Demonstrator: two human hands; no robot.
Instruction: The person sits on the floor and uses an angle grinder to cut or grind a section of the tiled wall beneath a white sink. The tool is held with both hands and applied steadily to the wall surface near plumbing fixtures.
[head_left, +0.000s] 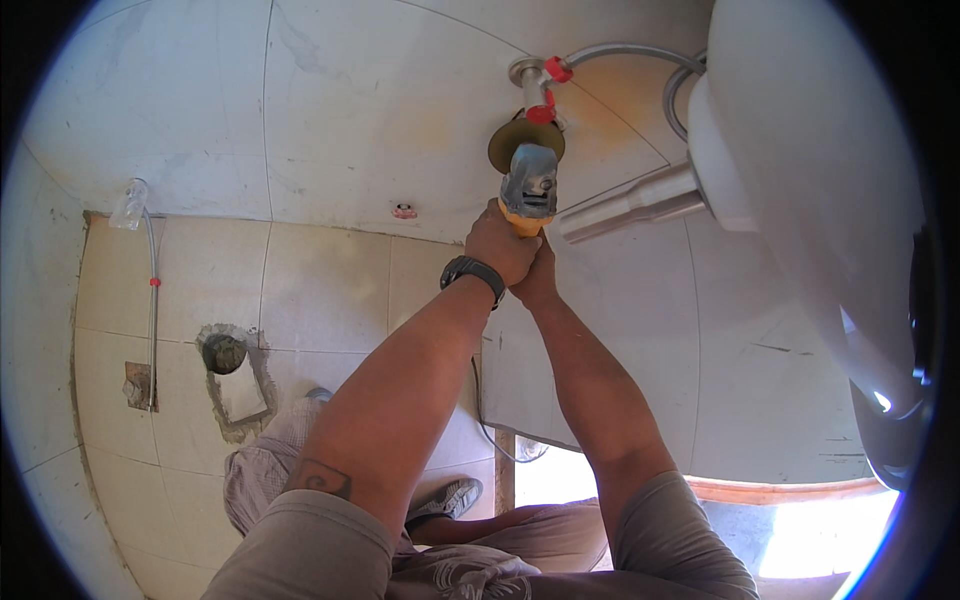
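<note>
An angle grinder point(530, 185) with a grey metal head and a yellow body is held out ahead of me in both hands. My left hand point(500, 245), with a dark watch on its wrist, wraps round the yellow body. My right hand point(537, 275) closes round it just behind, partly hidden by the left. The round disc point(505, 148) stands close to the tiled wall, just below an angle valve point(533, 92) with red fittings. Whether disc and wall touch, I cannot tell.
A braided hose point(625, 47) runs from the valve toward a white sink point(800, 150). The sink's steel drain pipe point(635, 203) juts out right of the grinder. At left are another hose point(153, 250) and a rough floor hole point(225, 353). A cord point(480, 400) hangs below my arms.
</note>
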